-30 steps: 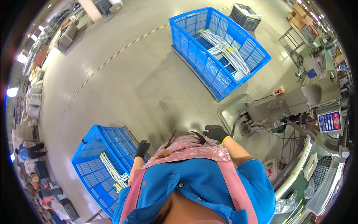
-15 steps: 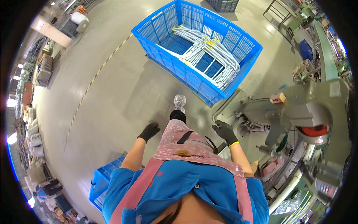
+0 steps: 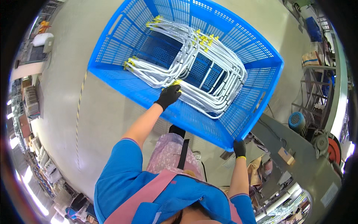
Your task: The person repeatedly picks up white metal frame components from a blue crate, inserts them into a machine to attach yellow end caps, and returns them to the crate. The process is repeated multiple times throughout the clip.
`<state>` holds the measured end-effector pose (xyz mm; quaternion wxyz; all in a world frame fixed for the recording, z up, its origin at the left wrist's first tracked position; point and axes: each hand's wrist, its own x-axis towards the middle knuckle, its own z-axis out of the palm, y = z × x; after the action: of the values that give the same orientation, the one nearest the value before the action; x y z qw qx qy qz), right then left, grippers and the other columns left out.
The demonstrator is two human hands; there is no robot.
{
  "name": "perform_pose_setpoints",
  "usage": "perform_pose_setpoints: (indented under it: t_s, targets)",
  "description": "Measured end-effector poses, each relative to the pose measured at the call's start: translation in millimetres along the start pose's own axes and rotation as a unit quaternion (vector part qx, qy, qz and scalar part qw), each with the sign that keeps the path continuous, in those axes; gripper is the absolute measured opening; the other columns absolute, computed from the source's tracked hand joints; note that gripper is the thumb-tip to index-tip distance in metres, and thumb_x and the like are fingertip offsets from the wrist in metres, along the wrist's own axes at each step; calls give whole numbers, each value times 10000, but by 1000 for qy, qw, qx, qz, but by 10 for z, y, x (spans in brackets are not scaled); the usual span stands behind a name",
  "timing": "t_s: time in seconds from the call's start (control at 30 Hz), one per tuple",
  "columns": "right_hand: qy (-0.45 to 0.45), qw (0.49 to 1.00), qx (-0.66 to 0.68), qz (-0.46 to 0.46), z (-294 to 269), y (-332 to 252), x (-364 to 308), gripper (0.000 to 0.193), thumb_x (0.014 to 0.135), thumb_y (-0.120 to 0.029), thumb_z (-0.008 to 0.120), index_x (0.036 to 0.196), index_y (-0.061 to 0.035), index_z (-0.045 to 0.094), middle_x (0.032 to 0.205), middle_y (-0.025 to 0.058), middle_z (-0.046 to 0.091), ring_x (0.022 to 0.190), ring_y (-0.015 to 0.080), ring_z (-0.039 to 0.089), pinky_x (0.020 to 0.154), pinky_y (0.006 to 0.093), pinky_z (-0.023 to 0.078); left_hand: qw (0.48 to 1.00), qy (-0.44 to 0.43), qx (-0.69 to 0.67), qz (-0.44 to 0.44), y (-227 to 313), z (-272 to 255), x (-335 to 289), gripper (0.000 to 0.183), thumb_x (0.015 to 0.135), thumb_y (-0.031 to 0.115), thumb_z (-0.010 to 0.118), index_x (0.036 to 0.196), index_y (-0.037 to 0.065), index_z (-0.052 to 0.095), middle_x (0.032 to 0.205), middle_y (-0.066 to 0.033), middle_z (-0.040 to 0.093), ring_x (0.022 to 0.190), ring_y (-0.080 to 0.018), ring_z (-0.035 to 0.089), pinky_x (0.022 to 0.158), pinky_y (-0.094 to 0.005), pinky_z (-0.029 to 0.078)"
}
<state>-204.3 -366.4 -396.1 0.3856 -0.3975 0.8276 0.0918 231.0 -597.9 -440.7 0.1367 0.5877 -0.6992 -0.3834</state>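
In front of me stands a large blue mesh crate (image 3: 134, 87) holding bent white tubes (image 3: 223, 71) with yellow ends, nested together in stacks. Over the near wall reaches my left hand (image 3: 168, 98) in a black glove. Its fingers are closed at the yellow ends of the nearest tube stack, partly hiding what they hold. My right hand (image 3: 239, 148), also gloved in black with a yellow cuff edge, is closed over the crate's rim at the near right corner.
Machinery with a red wheel (image 3: 334, 150) and a blue motor (image 3: 297, 121) stands at the right. A yellow-and-black floor line (image 3: 79, 112) runs along the left. Stacked goods (image 3: 31, 99) line the far left.
I have come up to the crate, which now looks nearer and larger. Both hands moved from beside my body: the left to the tubes, the right to the crate's corner.
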Motion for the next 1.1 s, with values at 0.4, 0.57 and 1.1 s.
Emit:
perform_pose_setpoints:
  t_s: [0.4,0.57,1.1]
  targets:
    - [61,984,-70,153,-61,-263,-268,501,856,-404,573,978,67,452,856,304,616,811,484,598,711,527,473,937,19,215,-274,-1257,1124,1803,1003,652,537,761,1359,-24,323,1312,-225,462,1209,-354,476,973,-437,425]
    - [50,991,-53,114,-68,-282,-298,514,870,-410,571,992,72,439,857,318,606,802,494,594,684,556,466,918,-51,269,-288,-1488,1253,1875,915,605,425,819,1312,44,380,1208,-195,508,1089,-354,550,858,-448,493]
    - [23,976,-59,207,-42,-334,-189,623,829,-413,600,1143,90,409,1048,308,607,957,443,610,833,508,479,949,-95,-257,-157,-198,-1013,1353,322,739,236,761,960,16,680,757,-74,669,671,-136,633,611,-286,499]
